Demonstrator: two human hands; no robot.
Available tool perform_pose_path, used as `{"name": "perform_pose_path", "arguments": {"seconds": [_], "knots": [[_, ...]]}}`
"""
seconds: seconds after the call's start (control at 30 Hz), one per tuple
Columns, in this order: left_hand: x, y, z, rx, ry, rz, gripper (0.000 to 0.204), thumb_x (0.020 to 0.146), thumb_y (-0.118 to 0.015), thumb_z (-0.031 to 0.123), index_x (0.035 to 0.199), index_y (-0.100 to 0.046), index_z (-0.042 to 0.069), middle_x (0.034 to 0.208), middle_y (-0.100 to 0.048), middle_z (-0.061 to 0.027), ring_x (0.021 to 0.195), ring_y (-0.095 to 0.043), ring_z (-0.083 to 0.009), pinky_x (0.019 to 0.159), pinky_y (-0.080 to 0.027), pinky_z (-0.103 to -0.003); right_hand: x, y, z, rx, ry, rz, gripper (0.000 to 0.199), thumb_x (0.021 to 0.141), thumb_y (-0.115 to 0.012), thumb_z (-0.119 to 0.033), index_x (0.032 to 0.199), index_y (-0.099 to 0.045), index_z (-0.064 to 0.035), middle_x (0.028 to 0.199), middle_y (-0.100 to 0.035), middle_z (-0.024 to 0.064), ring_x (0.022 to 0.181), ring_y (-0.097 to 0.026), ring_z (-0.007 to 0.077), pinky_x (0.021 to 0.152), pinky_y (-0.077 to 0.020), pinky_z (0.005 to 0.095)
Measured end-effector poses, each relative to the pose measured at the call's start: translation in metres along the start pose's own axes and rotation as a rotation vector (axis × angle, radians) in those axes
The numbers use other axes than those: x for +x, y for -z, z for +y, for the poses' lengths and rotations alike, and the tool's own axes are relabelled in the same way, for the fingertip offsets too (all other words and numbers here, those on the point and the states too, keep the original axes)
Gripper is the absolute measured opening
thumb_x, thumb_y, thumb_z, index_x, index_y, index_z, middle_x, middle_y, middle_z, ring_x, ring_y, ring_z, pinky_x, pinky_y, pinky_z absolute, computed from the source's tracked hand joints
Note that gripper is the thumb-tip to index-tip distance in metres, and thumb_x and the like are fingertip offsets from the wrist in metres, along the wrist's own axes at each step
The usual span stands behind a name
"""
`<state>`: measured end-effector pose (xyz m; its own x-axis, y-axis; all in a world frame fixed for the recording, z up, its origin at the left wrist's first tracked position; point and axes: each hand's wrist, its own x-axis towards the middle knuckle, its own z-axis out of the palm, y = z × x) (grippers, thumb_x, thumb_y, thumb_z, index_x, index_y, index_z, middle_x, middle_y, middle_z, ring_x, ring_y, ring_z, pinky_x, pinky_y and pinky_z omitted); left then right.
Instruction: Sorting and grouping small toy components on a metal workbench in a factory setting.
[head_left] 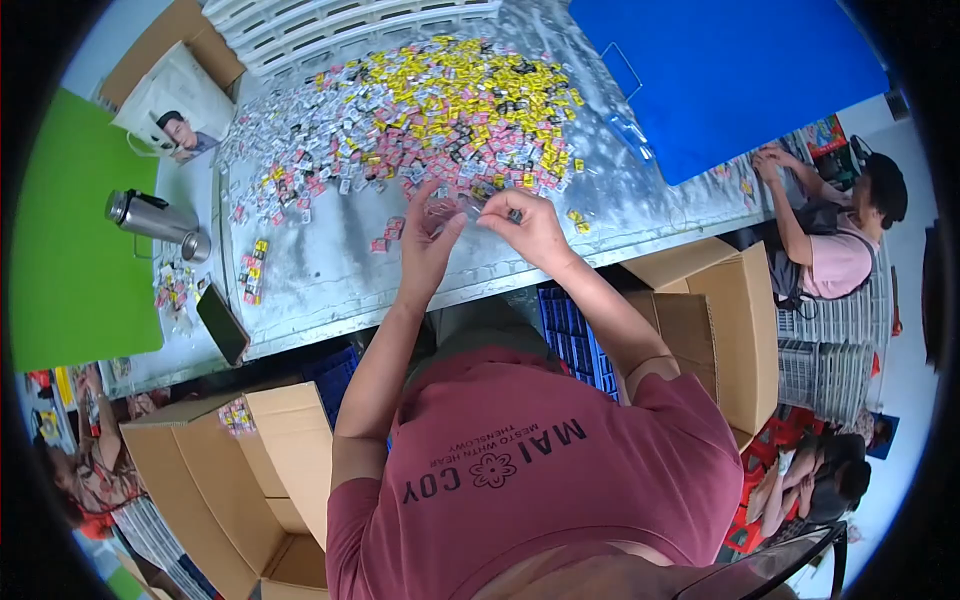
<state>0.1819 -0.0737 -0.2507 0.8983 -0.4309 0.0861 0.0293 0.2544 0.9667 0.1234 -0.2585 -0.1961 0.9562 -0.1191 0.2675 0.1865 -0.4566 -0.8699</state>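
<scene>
My left hand [430,240] is curled, thumb and fingers closed around a small see-through plastic bag [446,207] with a pinkish tint. On its other side my right hand [530,232] pinches between thumb and forefinger at the bag's edge; the exact grip is too small to make out. Both hands are over the near edge of a wide heap of small square packets [430,120], yellow, pink, white and black. A few pink packets [385,240] lie beside my left hand, and some yellow ones [578,220] to the right of my right hand.
On the table's left stand a steel flask [155,215], a phone [222,325] and a white bucket [175,105]. White trays [340,30] are at the back, a blue board [740,70] at right. Open cartons [215,480] flank me below the table. Other people sit at both sides.
</scene>
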Motion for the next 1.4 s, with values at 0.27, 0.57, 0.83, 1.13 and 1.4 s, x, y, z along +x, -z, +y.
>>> {"name": "perform_pose_path", "arguments": {"seconds": [0.27, 0.57, 0.83, 1.13, 1.4], "knots": [[0.016, -0.038, 0.019, 0.118, -0.137, 0.195, 0.059, 0.089, -0.075, 0.010, 0.143, -0.050, 0.010, 0.136, -0.057, -0.0155, 0.127, -0.055, -0.0249, 0.101, -0.048, -0.040, 0.022, 0.069, 0.013, -0.358, 0.180, 0.356, 0.006, 0.085, -0.076, -0.005, 0.088, -0.071, -0.0052, 0.081, -0.068, 0.0081, 0.076, -0.067, 0.0210, 0.069, -0.0516, 0.0339], [-0.023, 0.060, -0.015, 1.029, -0.394, 0.256, 0.047, 0.079, -0.075, 0.004, 0.124, -0.065, 0.005, 0.134, -0.054, -0.0197, 0.118, -0.055, -0.0388, 0.102, -0.046, -0.046, 0.035, 0.166, 0.163, -1.069, -0.124, 0.607, 0.016, 0.075, -0.083, -0.024, 0.082, -0.075, -0.0119, 0.082, -0.073, 0.0092, 0.075, -0.069, 0.0290, 0.070, -0.0531, 0.0427], [-0.037, 0.097, -0.032, 1.080, -0.317, 0.331, 0.037, 0.082, -0.075, 0.005, 0.117, -0.068, 0.000, 0.121, -0.062, -0.0182, 0.112, -0.058, -0.0367, 0.095, -0.049, -0.042, 0.048, 0.182, 0.173, -0.590, -0.230, 0.955, 0.024, 0.086, -0.080, -0.029, 0.083, -0.074, -0.0054, 0.076, -0.071, 0.0100, 0.065, -0.066, 0.0244, 0.064, -0.0501, 0.0389], [-0.039, 0.097, -0.029, 1.101, -0.310, 0.441, 0.028, 0.086, -0.067, 0.002, 0.114, -0.069, 0.000, 0.112, -0.064, -0.0167, 0.106, -0.059, -0.0352, 0.091, -0.050, -0.043, 0.013, 0.021, 0.025, -0.773, 0.593, 0.033, 0.005, 0.083, -0.075, -0.009, 0.086, -0.073, -0.0110, 0.087, -0.071, 0.0071, 0.082, -0.066, 0.0273, 0.074, -0.0496, 0.0408], [-0.039, 0.114, -0.028, 1.124, -0.305, 0.376, 0.029, 0.085, -0.067, 0.002, 0.115, -0.069, 0.002, 0.117, -0.065, -0.0170, 0.107, -0.059, -0.0359, 0.092, -0.050, -0.043, -0.035, -0.079, 0.037, -0.469, 0.650, -0.289, 0.013, 0.081, -0.076, -0.020, 0.089, -0.068, -0.0121, 0.094, -0.063, 0.0029, 0.087, -0.059, 0.0241, 0.077, -0.0440, 0.0384]]}}
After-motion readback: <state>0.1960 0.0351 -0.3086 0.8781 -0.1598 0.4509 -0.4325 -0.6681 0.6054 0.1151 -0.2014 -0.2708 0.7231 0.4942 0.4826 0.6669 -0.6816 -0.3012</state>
